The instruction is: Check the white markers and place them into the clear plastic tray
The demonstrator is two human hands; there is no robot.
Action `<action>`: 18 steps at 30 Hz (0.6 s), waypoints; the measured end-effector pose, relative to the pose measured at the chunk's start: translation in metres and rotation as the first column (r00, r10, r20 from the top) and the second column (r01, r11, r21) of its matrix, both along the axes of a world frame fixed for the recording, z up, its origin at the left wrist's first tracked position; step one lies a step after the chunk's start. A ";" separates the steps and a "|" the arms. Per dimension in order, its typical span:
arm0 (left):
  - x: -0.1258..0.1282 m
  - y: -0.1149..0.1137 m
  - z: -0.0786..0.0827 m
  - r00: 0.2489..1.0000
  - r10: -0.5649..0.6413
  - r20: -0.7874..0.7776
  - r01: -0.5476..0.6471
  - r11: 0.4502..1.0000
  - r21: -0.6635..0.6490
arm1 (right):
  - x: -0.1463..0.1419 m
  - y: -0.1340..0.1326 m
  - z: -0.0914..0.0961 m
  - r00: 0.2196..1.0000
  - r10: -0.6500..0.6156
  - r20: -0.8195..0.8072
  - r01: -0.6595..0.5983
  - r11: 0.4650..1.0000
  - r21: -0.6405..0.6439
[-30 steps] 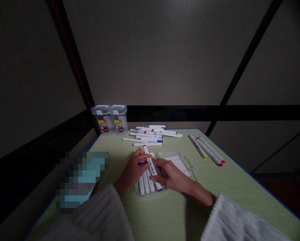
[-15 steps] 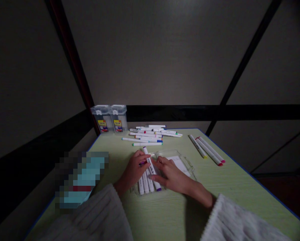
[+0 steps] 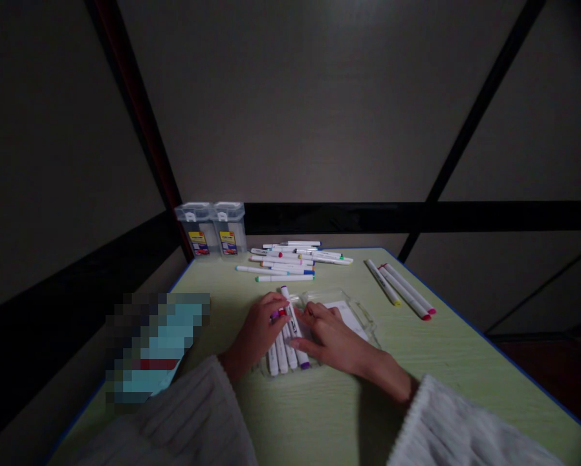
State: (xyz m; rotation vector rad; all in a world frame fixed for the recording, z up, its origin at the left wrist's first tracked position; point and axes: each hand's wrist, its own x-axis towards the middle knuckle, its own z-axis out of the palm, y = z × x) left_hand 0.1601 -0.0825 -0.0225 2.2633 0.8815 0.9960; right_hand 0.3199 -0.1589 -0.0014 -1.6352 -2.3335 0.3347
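Purple-capped white marker (image 3: 293, 323) lies between the two hands, at lower centre of the frame, over the left half of a clear plastic case (image 3: 365, 319). Its tilt has lessened over the past second: the near cap has shifted left, close beside the row of white markers (image 3: 281, 359), so it now seems almost lined up with them, though perhaps not seated. The left hand (image 3: 262, 321) rests fingertips and thumb against its upper part; the right hand (image 3: 330, 333) has thumb and forefinger apart at its other side. How firmly either pinches, I cannot tell.
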 end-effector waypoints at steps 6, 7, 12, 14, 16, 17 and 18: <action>-0.004 0.005 -0.005 0.997 -0.038 -0.061 0.038 0.999 0.002 | 0.002 0.001 -0.002 1.000 -0.006 -0.029 0.006 1.000 -0.011; -0.004 0.006 -0.006 0.996 -0.048 -0.079 0.049 0.999 0.013 | 0.002 0.001 -0.002 1.000 -0.009 -0.027 0.008 1.000 -0.014; -0.006 0.008 -0.004 0.986 -0.092 -0.140 0.101 0.993 0.055 | 0.002 0.002 -0.001 1.000 -0.024 -0.007 0.024 0.999 -0.039; -0.006 0.009 -0.003 0.983 -0.106 -0.148 0.117 0.991 0.064 | 0.002 0.002 -0.001 0.999 -0.030 -0.011 0.030 0.999 -0.041; -0.007 0.010 -0.004 0.982 -0.113 -0.153 0.126 0.989 0.081 | 0.002 0.002 0.000 0.999 -0.039 -0.015 0.038 0.998 -0.044; -0.007 0.010 -0.004 0.980 -0.117 -0.161 0.133 0.987 0.089 | 0.001 0.002 0.001 0.999 -0.044 -0.017 0.043 0.998 -0.049; -0.007 0.011 -0.004 0.978 -0.121 -0.170 0.139 0.986 0.096 | 0.001 0.002 0.001 0.999 -0.051 -0.019 0.050 0.997 -0.052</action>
